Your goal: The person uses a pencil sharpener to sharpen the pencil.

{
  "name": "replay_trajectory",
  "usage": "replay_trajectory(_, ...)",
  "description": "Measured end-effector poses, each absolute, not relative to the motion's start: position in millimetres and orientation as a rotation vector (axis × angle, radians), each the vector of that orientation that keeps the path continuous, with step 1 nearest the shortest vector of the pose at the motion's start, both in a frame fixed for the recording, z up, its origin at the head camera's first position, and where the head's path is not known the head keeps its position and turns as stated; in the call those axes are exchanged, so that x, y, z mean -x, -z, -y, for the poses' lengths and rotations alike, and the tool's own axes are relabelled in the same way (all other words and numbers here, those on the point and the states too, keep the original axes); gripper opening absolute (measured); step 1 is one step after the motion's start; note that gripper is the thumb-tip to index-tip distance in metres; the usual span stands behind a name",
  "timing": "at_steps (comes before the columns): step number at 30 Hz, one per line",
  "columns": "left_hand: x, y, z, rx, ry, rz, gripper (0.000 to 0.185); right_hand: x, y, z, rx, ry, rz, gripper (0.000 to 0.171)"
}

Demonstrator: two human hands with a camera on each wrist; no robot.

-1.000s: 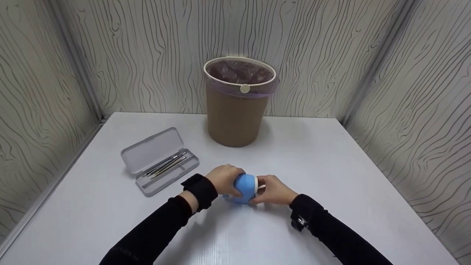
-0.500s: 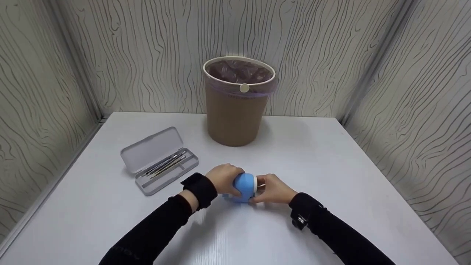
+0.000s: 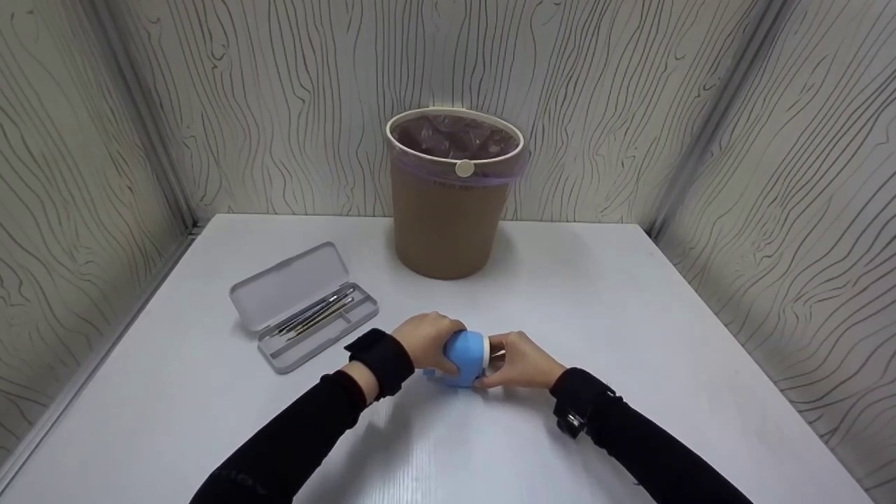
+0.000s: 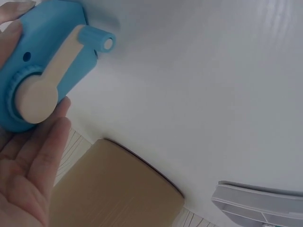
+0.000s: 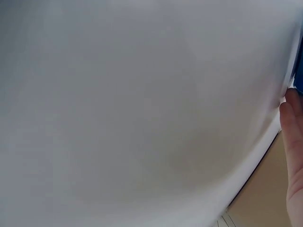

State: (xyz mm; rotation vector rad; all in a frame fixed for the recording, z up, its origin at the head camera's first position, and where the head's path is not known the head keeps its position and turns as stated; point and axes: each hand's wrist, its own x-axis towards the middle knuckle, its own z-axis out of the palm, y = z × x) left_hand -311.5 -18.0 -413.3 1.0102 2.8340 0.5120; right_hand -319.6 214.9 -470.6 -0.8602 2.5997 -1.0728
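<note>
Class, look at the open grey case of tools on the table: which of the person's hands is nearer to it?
Left. The left hand lies just right of the grey case; the right hand is farther right, beyond the blue device.

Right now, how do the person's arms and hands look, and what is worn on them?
Both arms wear long black sleeves to the wrist. The left hand is bare; a broad black band wraps its wrist. The right hand is bare too, with a black strap carrying a small metal-looking part at its wrist. No gloves or rings show.
</note>
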Motion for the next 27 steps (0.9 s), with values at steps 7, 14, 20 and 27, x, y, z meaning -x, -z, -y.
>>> replay_trajectory(7,310.8,412.6,18.4,-0.995,-0.471,-2.835,0.061,322.0,472.1,-215.2,0.878,1.053,-2.613,0.054)
replay_trajectory(14,312.3,413.4,17.6,-1.017,-0.490,-2.834,0.058,319.9,471.8,-215.6,0.896,1.049,-2.616,0.053)
replay_trajectory(20,312.9,413.7,16.4,-1.012,-0.496,-2.835,0.057,319.8,469.3,-216.8,0.903,1.053,-2.612,0.053)
replay_trajectory(27,312.1,412.8,16.3,-1.010,-0.472,-2.845,0.058,319.1,468.1,-216.2,0.885,1.051,-2.621,0.051)
